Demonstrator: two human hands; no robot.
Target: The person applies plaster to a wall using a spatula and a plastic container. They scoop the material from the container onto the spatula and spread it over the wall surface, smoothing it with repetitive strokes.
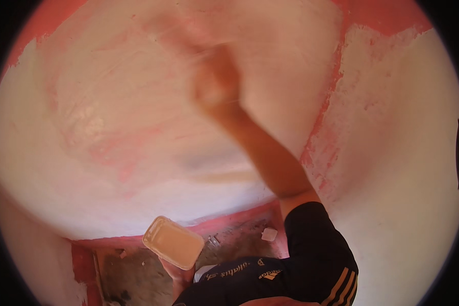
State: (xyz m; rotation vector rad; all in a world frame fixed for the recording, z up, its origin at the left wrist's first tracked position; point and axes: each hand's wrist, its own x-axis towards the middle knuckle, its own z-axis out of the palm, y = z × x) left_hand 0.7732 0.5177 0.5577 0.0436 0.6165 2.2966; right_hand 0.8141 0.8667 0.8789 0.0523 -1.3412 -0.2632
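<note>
My left hand (177, 271), low in the middle, holds a shallow rectangular plastic tub (160, 254) from beneath. Its inside shows a smooth cream-coloured surface; I cannot tell what the material is. My right arm reaches up across the wall (137, 97), which is coated in patchy white over red. At its end my right hand (217, 81) looks closed, but motion blurs the fingers. A smeared brownish streak runs from it toward the upper left, too blurred to name.
To the right, a second wall (392, 112) meets this one at a corner with red showing along it. Bare red paint (387, 15) stays along the top. Below lies a dirty floor (132, 278) with scattered bits and a small white square piece (269, 234).
</note>
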